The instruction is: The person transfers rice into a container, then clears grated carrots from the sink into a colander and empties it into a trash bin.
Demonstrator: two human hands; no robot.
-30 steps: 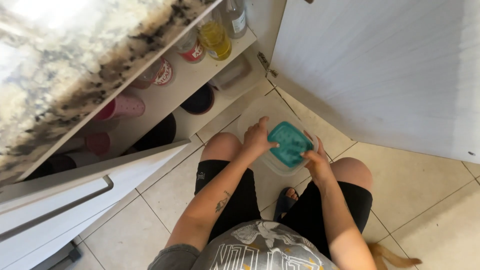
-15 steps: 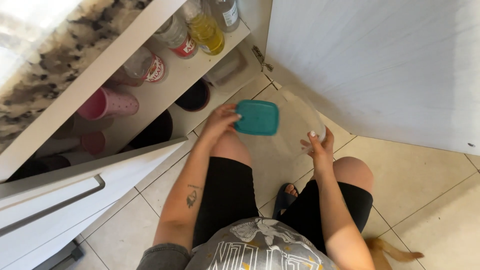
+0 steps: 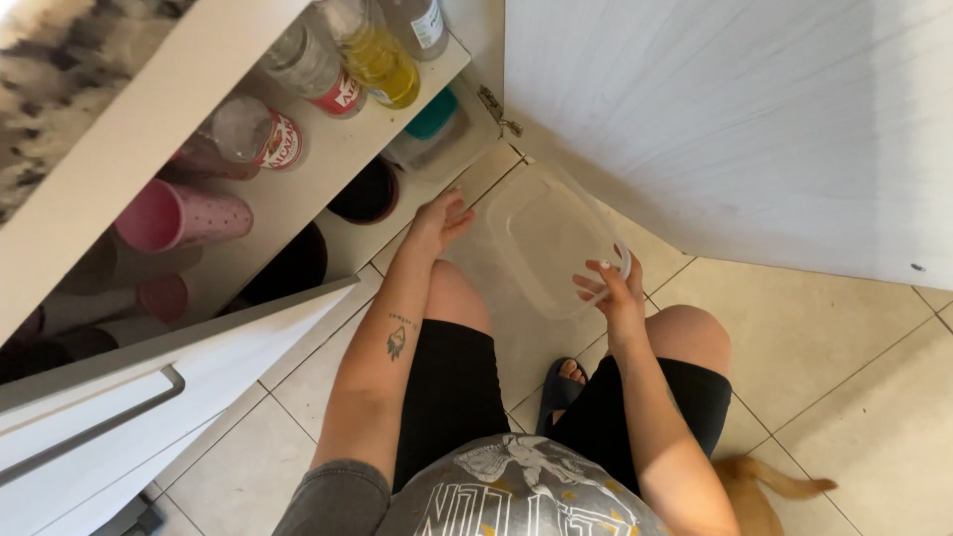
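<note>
Right hand: right hand [image 3: 613,294] pinches the near rim of the clear container [image 3: 546,243].
Container: see-through, rounded-square, lidless, tilted above the floor tiles [image 3: 824,337].
Left hand: left hand [image 3: 437,220], fingers spread, holds nothing.
Far: teal lid [image 3: 433,113] on the cupboard shelf [image 3: 328,149], partly hidden.

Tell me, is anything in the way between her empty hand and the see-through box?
Nothing visible is. The left hand hangs open just beside the clear plastic container, with only bare floor tiles showing between them. The right hand already holds the container by its near rim.
</note>
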